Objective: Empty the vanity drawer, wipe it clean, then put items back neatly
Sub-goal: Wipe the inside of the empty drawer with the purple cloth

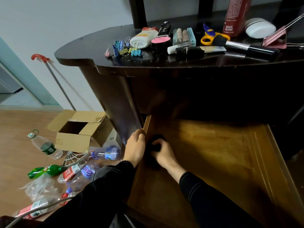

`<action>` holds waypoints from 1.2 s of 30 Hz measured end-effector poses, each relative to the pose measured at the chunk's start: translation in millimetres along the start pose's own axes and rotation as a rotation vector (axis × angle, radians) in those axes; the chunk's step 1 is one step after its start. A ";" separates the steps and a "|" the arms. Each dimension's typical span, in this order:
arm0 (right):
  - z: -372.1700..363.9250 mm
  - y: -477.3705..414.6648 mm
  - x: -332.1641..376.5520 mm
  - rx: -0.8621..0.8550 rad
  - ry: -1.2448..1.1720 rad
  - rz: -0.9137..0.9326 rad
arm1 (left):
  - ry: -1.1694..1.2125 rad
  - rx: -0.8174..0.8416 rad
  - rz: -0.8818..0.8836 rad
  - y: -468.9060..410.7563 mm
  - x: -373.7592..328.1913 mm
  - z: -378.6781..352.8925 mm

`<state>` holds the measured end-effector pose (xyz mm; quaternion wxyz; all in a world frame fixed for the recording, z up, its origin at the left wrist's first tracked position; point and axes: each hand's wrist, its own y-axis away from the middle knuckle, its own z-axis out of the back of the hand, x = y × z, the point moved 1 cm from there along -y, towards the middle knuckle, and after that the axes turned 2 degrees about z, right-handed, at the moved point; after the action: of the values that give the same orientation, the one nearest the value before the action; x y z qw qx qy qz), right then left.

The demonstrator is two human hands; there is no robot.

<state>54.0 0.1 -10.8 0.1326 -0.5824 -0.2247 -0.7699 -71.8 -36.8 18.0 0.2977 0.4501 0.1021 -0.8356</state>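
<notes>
The drawer [222, 153] is pulled out beneath the vanity top [79, 50], on which cosmetics [160, 41] are laid out. A dark cloth [158, 138] is bunched against the drawer floor by the left wall, gripped in the curled right hand [162, 153]. The wall's rim is clasped by the left hand [135, 145]. The cloth is judged soft and light, best kept wadded under the palm.

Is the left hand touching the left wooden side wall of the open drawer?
Touching. The head view shows the left hand with fingers curled over the brown wooden side wall.
</notes>
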 end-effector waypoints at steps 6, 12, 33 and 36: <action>2.4 -1.4 16.2 -0.101 -0.113 0.140 | 0.028 0.000 0.007 0.3 -0.4 0.5; 2.8 -0.5 1.7 0.031 0.063 -0.009 | 0.025 0.011 0.017 3.1 -2.5 1.0; 0.2 9.2 -5.4 0.113 0.112 -0.030 | 0.027 -0.002 0.011 6.2 -7.5 2.0; 7.0 4.5 8.4 0.053 0.027 0.067 | 0.048 0.006 0.022 5.8 -7.1 2.6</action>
<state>59.5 0.1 -0.4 0.1769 -0.5754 -0.2237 -0.7666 -67.2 -39.7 25.8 0.3031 0.4721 0.1017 -0.8215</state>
